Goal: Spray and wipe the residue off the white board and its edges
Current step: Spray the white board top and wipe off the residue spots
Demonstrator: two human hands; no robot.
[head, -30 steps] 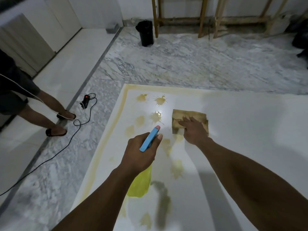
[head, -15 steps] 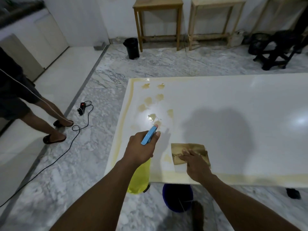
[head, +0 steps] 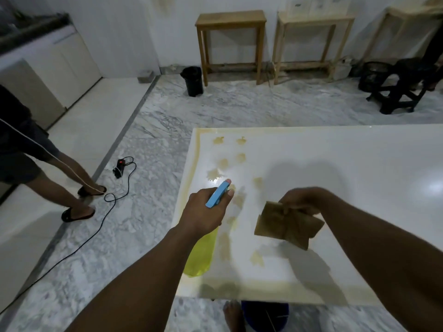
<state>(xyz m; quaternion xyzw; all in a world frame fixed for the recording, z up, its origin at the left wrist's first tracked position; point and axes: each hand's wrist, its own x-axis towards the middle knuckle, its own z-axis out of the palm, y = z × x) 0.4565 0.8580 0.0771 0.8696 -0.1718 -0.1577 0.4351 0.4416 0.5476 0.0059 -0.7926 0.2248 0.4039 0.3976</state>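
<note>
- left hand clamped on the yellow spray bottle, blue nozzle aimed forward at yellow residue blotches on the white board.
- right hand pinches the brown cloth above the board; blotches lie forward-left of it.

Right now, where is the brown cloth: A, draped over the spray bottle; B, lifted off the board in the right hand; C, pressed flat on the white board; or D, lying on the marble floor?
B: the brown cloth hangs bunched from the right hand, raised above the white board with its shadow below it, while the left hand grips the spray bottle.
</note>
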